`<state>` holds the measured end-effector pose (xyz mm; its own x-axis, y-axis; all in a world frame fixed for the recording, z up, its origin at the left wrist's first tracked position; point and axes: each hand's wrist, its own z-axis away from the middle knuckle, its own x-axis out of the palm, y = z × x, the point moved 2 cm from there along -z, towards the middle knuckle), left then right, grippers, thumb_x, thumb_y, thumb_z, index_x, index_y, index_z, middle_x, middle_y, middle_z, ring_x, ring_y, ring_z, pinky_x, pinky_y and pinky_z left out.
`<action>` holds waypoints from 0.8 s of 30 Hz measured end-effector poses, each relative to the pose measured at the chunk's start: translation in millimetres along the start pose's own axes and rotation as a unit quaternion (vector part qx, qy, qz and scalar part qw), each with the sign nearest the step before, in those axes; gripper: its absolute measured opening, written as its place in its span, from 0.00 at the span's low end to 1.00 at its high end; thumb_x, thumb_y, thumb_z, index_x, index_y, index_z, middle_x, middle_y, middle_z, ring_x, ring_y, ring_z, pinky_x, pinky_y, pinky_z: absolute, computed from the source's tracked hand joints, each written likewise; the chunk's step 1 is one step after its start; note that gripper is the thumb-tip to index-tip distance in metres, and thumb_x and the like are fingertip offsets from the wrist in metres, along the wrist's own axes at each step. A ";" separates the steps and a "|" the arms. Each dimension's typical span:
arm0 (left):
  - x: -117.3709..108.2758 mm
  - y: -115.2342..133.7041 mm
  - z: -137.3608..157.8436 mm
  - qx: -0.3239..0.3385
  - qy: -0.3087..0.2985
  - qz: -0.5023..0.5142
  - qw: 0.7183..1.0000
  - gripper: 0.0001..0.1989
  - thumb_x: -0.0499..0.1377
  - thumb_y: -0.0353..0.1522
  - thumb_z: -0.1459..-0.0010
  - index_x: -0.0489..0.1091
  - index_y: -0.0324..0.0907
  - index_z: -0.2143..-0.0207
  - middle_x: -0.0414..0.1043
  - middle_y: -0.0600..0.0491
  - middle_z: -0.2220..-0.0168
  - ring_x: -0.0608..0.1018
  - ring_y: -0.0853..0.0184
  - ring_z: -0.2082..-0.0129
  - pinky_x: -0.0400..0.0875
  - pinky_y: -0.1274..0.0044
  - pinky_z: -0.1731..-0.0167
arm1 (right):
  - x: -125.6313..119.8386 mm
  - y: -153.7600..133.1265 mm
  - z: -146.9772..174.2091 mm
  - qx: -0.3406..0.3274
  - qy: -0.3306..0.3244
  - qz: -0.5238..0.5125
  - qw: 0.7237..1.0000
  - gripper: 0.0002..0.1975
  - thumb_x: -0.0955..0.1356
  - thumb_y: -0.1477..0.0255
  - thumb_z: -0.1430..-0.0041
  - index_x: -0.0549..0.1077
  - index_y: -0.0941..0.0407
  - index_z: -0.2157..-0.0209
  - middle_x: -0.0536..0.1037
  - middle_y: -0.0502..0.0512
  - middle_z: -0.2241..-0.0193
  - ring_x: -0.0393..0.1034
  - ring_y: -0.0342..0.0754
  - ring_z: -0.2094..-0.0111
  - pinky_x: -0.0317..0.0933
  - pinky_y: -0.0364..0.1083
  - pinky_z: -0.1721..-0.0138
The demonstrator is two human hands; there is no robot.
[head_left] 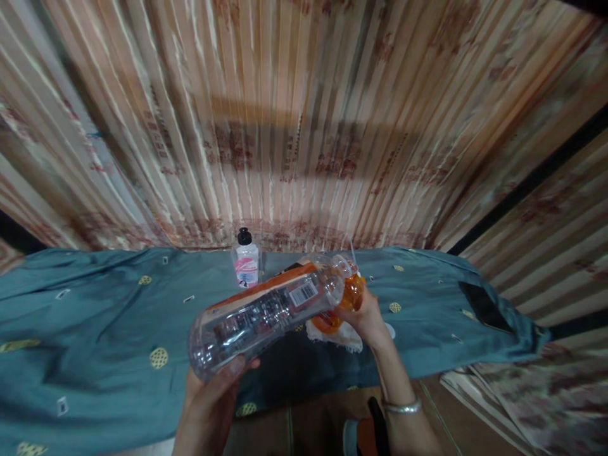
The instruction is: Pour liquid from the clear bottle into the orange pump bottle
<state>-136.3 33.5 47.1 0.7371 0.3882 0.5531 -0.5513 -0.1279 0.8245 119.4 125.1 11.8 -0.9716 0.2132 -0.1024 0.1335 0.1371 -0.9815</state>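
Note:
My left hand (213, 399) grips the base of a large clear plastic bottle (266, 313) with an orange label. The bottle is tipped nearly flat, and its open neck points right and away from me. My right hand (365, 316) holds a small orange container (349, 297) right at the bottle's mouth. A thin straw or stick rises from that container. Both are held above a white cloth (337, 335) lying on the teal cloth-covered surface (95, 316).
A small white bottle (246, 259) with a black cap and pink label stands at the back, next to the striped curtain (304, 126). A dark flat phone-like object (484, 304) lies at the right end of the surface. A silver bangle (403, 406) circles my right wrist.

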 end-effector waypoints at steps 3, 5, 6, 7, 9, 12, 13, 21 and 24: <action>-1.3 -0.6 0.1 -0.002 0.011 0.010 1.000 0.38 0.78 0.35 0.65 0.76 0.49 0.47 0.82 0.55 0.61 0.81 0.64 0.66 0.78 0.80 0.74 | 1.0 0.4 0.5 -0.002 -0.004 -0.002 1.000 0.34 0.83 0.59 0.67 0.73 0.52 0.56 0.86 0.57 0.58 0.83 0.60 0.56 0.76 0.57 0.51; -2.0 -0.8 0.4 -0.004 0.012 0.007 1.000 0.40 0.78 0.35 0.65 0.76 0.50 0.45 0.82 0.54 0.61 0.82 0.62 0.65 0.78 0.79 0.73 | 1.7 0.3 0.7 -0.005 -0.011 0.002 1.000 0.35 0.82 0.58 0.66 0.73 0.52 0.55 0.86 0.57 0.57 0.83 0.60 0.56 0.76 0.57 0.52; -2.2 -0.7 0.5 -0.003 0.010 0.006 1.000 0.40 0.79 0.35 0.64 0.75 0.50 0.45 0.82 0.54 0.60 0.82 0.61 0.65 0.79 0.79 0.73 | 2.0 0.2 0.7 -0.006 -0.011 0.004 1.000 0.35 0.82 0.58 0.65 0.72 0.52 0.54 0.86 0.57 0.57 0.82 0.60 0.55 0.76 0.57 0.52; -2.3 -0.5 0.5 -0.002 0.009 0.006 1.000 0.41 0.79 0.35 0.64 0.75 0.50 0.44 0.82 0.53 0.59 0.82 0.61 0.65 0.78 0.79 0.73 | 2.2 0.1 0.8 -0.007 -0.009 0.005 1.000 0.35 0.82 0.59 0.65 0.72 0.52 0.54 0.86 0.58 0.57 0.82 0.60 0.56 0.76 0.57 0.52; -2.2 -0.1 0.4 -0.003 0.011 0.010 1.000 0.41 0.79 0.35 0.64 0.75 0.51 0.44 0.83 0.53 0.58 0.82 0.63 0.66 0.78 0.80 0.73 | 2.9 0.1 1.0 -0.006 -0.006 -0.004 1.000 0.34 0.82 0.60 0.66 0.72 0.53 0.55 0.86 0.58 0.57 0.83 0.60 0.56 0.76 0.57 0.52; -1.7 0.5 0.4 -0.005 0.014 0.013 1.000 0.40 0.79 0.35 0.65 0.76 0.50 0.46 0.83 0.53 0.59 0.82 0.62 0.65 0.78 0.79 0.73 | 4.1 0.3 1.5 -0.002 -0.005 -0.024 1.000 0.34 0.82 0.61 0.66 0.72 0.52 0.55 0.86 0.58 0.58 0.83 0.61 0.56 0.76 0.56 0.53; -1.5 0.6 0.5 -0.005 0.014 0.013 1.000 0.39 0.79 0.34 0.66 0.77 0.50 0.47 0.83 0.53 0.60 0.82 0.61 0.65 0.79 0.79 0.73 | 4.3 0.4 1.7 -0.001 -0.006 -0.028 1.000 0.34 0.82 0.61 0.66 0.72 0.52 0.55 0.86 0.58 0.58 0.83 0.60 0.56 0.76 0.56 0.53; -1.2 1.3 1.1 -0.011 0.009 0.004 1.000 0.33 0.79 0.36 0.65 0.80 0.48 0.52 0.83 0.52 0.59 0.83 0.57 0.62 0.80 0.77 0.73 | 2.3 -1.2 1.9 -0.011 -0.005 0.000 1.000 0.34 0.82 0.59 0.66 0.73 0.52 0.56 0.86 0.56 0.58 0.83 0.59 0.57 0.77 0.55 0.54; -1.6 0.9 0.7 -0.011 0.008 0.003 1.000 0.33 0.78 0.34 0.64 0.79 0.49 0.51 0.83 0.52 0.58 0.83 0.57 0.61 0.79 0.77 0.73 | 1.2 -2.9 1.5 -0.004 -0.010 0.012 1.000 0.33 0.82 0.61 0.66 0.73 0.52 0.56 0.86 0.56 0.58 0.83 0.59 0.57 0.76 0.55 0.53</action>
<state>-137.7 32.1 47.0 0.7279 0.4013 0.5560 -0.5640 -0.1107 0.8183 117.5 123.5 14.3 -0.9716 0.1977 -0.1297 0.1590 0.1402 -0.9773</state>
